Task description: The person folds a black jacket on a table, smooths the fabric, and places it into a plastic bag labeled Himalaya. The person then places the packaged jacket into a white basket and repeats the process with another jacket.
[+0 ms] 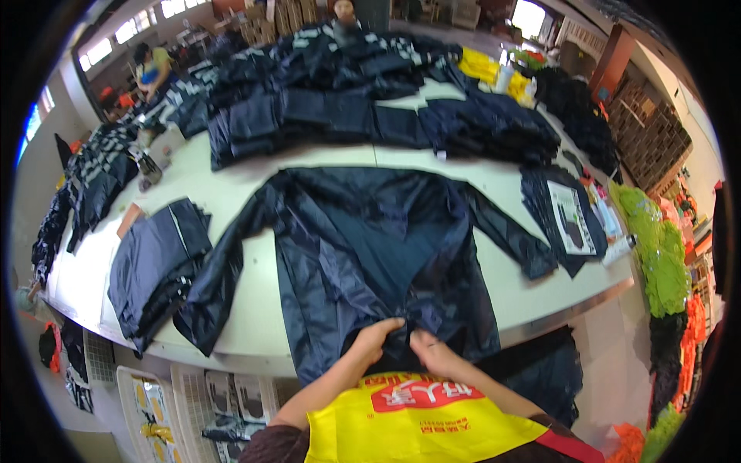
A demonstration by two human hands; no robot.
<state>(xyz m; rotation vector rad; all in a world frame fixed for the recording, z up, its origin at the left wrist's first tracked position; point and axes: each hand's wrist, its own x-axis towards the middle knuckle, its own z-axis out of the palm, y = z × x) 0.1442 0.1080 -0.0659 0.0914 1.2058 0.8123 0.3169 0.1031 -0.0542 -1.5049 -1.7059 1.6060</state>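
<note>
A dark navy jacket (332,224) lies spread on the white table (255,285), its sleeves stretched out to both sides and its front parted. The lower end hangs over the near table edge. My left hand (377,339) is closed on the jacket's front edge, thumb on top. Close beside it, my right hand (428,349) pinches the other front edge. The two hands are nearly together at the jacket's lower front. Whatever fastening lies between the fingers is too small to make out.
Folded dark garments (154,266) lie left of the jacket. More folded stacks (316,116) line its far side. On the right sits a dark garment with a printed sheet (571,220). White baskets (150,409) stand below the near edge. Lime-green garments (652,247) hang at far right. A person (153,71) is at back left.
</note>
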